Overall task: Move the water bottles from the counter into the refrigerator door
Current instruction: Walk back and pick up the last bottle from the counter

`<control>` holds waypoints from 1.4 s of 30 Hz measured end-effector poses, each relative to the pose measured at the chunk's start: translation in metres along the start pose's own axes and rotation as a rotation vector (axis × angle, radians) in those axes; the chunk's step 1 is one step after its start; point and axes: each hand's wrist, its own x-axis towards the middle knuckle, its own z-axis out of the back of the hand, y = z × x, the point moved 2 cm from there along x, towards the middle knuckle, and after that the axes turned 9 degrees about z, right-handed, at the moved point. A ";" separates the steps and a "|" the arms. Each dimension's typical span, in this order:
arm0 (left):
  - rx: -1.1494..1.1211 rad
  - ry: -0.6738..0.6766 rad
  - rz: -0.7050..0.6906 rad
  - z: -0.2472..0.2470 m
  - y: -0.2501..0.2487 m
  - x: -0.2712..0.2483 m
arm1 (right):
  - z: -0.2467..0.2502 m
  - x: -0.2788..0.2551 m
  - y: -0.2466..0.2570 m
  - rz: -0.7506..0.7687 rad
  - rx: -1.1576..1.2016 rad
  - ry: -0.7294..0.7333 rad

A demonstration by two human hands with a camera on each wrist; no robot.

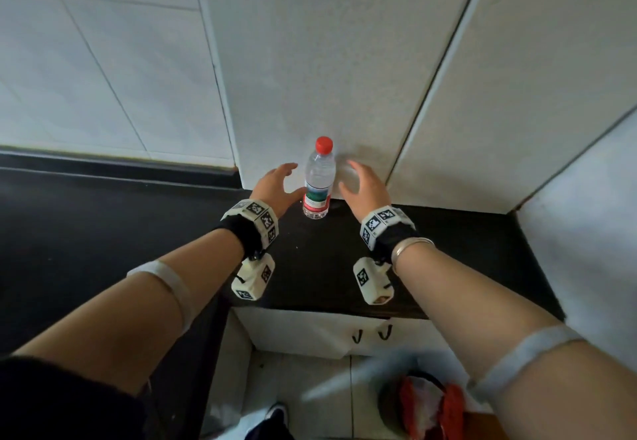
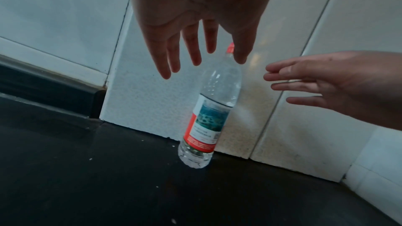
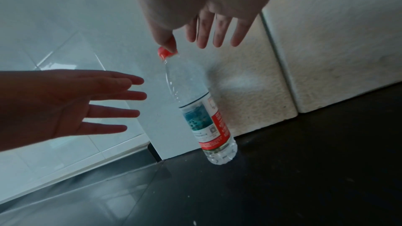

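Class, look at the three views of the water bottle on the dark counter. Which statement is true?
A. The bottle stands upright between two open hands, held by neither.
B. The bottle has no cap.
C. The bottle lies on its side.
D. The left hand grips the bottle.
A: the bottle stands upright on the counter, red cap on, with the left hand and right hand spread open either side, neither in a grip.
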 end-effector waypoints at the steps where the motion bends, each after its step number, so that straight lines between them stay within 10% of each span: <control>1: 0.006 0.010 0.000 0.002 0.006 0.008 | -0.008 0.010 0.004 -0.023 0.007 0.002; 20: 0.011 0.171 -0.061 -0.003 0.040 0.073 | -0.059 0.053 0.021 -0.333 0.126 -0.102; 42: 0.081 0.541 -0.616 -0.149 -0.172 -0.105 | 0.148 -0.211 -0.053 -0.749 0.051 -0.541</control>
